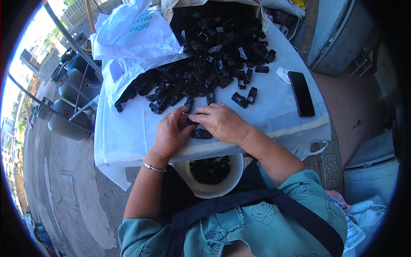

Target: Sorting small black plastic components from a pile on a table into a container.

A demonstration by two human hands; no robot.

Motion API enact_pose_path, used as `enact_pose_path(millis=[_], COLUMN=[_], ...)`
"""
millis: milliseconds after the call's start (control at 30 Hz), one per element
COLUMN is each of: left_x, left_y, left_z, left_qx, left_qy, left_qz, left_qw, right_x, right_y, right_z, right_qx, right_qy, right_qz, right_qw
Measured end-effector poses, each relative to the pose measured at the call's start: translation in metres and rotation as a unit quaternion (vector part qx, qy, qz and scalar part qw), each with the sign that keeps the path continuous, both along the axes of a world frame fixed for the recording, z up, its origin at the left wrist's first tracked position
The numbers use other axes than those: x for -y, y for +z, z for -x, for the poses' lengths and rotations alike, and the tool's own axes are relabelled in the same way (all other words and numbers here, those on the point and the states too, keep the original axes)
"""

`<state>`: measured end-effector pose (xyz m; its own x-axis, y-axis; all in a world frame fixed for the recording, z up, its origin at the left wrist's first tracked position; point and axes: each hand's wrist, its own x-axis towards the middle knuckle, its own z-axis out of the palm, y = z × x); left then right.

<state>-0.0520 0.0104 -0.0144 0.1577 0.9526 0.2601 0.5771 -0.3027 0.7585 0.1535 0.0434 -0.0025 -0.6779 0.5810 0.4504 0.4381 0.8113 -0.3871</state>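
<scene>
Over the near part of the table my left hand (pixel 168 132) and my right hand (pixel 223 124) meet, fingers closed in a pinch. Between the fingertips is a small black plastic part (pixel 191 121), mostly covered by the fingers. A thin pale sliver (pixel 185 113) shows at the right fingertips; its kind is too small to make out. Just below the hands another black plastic part (pixel 201 133) lies on the white table cover (pixel 132 137). Beyond them spreads a big heap of similar black plastic parts (pixel 218 55), spilling from a sack.
A white plastic bag (pixel 132 38) covers the heap's left side. A dark phone (pixel 301 95) lies at the table's right. Below the near edge, a white bucket (pixel 238 175) holds black parts. Grey gas cylinders (pixel 70 122) stand left; metal cabinets (pixel 370 171) are right.
</scene>
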Motion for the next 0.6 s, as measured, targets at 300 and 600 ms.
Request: enact_pose_path(millis=[300, 600], left_x=[-0.018, -0.016], left_y=[0.024, 0.014], left_z=[-0.011, -0.006], left_qx=[-0.046, -0.1], left_qy=[0.108, -0.001], left_qz=[0.017, -0.029], left_qw=[0.993, 0.995], right_x=[0.008, -0.026], right_y=[-0.011, -0.003], right_z=[-0.003, -0.016], right_qx=[0.009, 0.073], right_qy=[-0.026, -0.116], right_qz=[-0.018, -0.102], right_qw=[0.999, 0.985])
